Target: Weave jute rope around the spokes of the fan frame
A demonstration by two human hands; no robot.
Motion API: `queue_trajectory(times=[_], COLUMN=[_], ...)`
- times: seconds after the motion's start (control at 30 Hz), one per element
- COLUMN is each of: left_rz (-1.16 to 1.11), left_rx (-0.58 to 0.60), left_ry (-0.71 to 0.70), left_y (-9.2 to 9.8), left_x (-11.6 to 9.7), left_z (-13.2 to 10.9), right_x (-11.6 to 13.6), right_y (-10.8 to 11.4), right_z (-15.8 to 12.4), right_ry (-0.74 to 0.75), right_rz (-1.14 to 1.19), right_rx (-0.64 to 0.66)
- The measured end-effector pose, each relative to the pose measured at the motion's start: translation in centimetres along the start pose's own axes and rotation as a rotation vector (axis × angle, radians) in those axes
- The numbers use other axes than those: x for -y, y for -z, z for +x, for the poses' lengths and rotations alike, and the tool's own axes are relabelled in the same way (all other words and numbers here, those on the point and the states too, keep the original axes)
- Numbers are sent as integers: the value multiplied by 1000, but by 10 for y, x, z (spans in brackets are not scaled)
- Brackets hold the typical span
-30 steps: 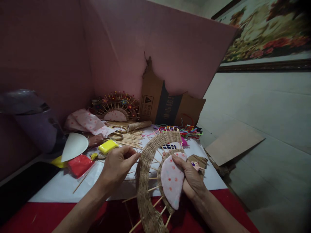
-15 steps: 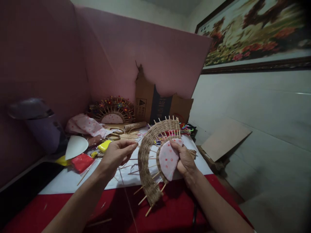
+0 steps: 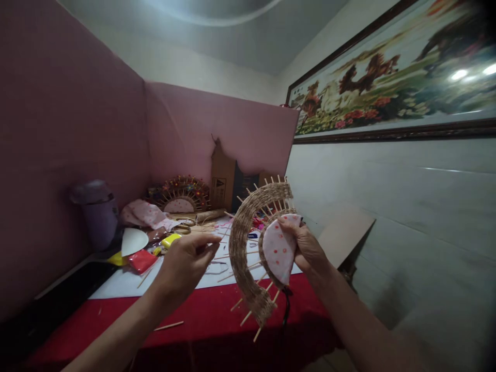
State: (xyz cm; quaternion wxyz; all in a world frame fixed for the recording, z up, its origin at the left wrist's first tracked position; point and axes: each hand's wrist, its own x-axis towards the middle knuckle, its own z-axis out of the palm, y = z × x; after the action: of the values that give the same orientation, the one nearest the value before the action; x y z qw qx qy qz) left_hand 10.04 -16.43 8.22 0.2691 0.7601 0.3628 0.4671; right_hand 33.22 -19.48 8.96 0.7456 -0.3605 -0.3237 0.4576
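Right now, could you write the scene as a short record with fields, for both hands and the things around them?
Left hand: grip pinched shut, nothing visible in it
Right hand: holds dotted fabric pad
Woven arc: upright, curving around the pad, sticks poking out
Table: red-covered, bearing white sheet, yellow block, red block
Behind: purple container, cardboard

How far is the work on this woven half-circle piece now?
Done: the twine band is woven across the sticks, and the dotted pink cloth centre sits inside. In hand: the right hand grips the centre; the left hand pinches shut beside the band. Left, probably: the stick ends are bare, unlike the beaded piece behind.
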Motion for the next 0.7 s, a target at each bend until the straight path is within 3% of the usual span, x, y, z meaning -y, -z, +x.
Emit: queue_trajectory(times=[0.1, 0.23, 0.43, 0.7], left_rz=[177, 217, 53, -131], left_rx=[-21, -39, 66, 96], left_ry=[-109, -113, -41, 88], left_y=[5, 10, 11, 5], left_x=[-7, -6, 12, 39], left_z=[-17, -31, -36, -30], right_x=[7, 3, -13, -41], right_y=[4, 13, 13, 3], right_z=[-10, -14, -17, -4], right_ry=[43, -34, -208, -222], right_rz=[51, 138, 236, 264], right_rx=[-63, -107, -129, -152])
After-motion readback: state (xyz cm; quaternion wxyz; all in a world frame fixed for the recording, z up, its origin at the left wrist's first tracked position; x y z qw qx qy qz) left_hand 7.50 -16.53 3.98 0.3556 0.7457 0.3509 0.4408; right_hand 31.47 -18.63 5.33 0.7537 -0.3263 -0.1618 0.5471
